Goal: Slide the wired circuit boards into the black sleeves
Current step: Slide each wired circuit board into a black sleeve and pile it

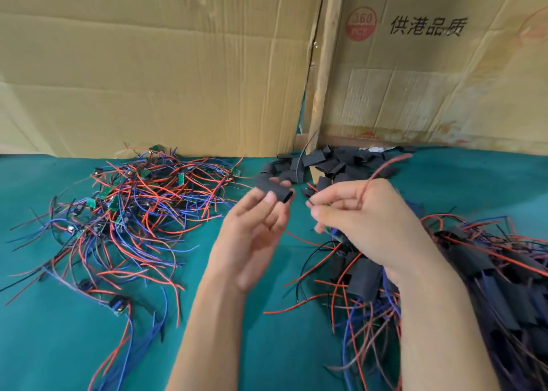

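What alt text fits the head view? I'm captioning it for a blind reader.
The left hand pinches an empty black sleeve facing the right hand, which grips wires of a circuit board. On the green cloth lie unsleeved boards at left, spare sleeves behind, finished ones at right.

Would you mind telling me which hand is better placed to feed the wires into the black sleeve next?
The right hand: it already pinches the wires, their ends close to the sleeve. The left hand holds that sleeve, open end facing right.
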